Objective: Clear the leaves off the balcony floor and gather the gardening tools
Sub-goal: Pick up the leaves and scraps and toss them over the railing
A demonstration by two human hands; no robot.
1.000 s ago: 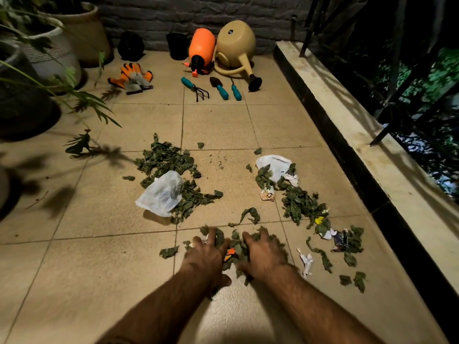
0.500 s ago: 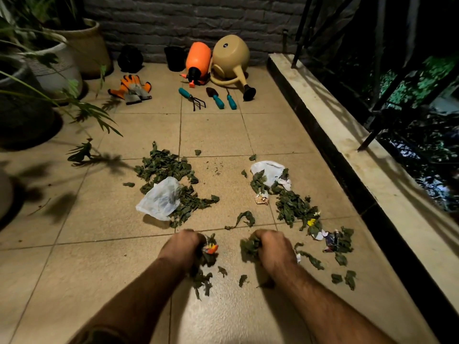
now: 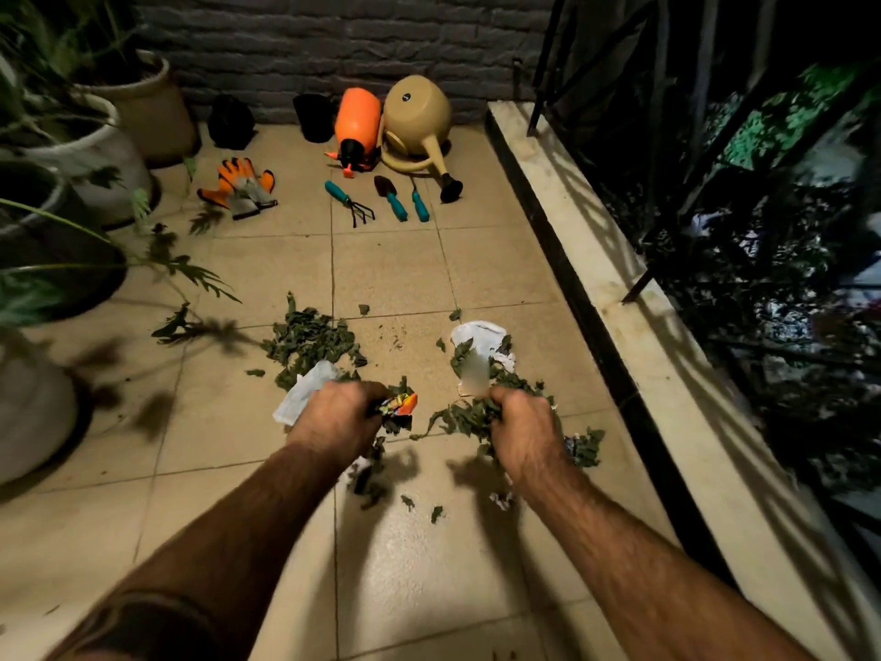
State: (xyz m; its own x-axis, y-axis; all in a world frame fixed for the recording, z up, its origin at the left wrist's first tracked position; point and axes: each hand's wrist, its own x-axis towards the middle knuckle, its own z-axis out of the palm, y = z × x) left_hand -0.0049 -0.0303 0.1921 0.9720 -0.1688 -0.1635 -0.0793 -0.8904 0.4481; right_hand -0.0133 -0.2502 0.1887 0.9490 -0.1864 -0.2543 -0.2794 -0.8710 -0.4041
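My left hand (image 3: 341,417) grips a clump of green leaves with a bright orange scrap (image 3: 398,405), lifted off the tiles. My right hand (image 3: 522,429) grips another bunch of leaves (image 3: 465,417). A leaf pile (image 3: 310,341) with a white bag (image 3: 305,391) lies beyond the left hand; more leaves and white paper (image 3: 479,341) lie beyond the right. A few loose leaves (image 3: 419,508) sit on the floor under my hands. At the far wall lie orange gloves (image 3: 240,188), a hand rake (image 3: 350,202), a trowel (image 3: 391,198), a teal-handled tool (image 3: 419,205), an orange sprayer (image 3: 357,126) and a beige watering can (image 3: 419,126).
Potted plants (image 3: 95,150) crowd the left side, with fronds (image 3: 186,274) reaching over the tiles. Two black pots (image 3: 312,116) stand by the brick wall. A raised stone ledge (image 3: 619,288) with a dark railing (image 3: 667,136) runs along the right.
Both hands closed around leaves on the floor, then rose and moved apart with their bunches. A few leaves dropped to the tiles beneath them.
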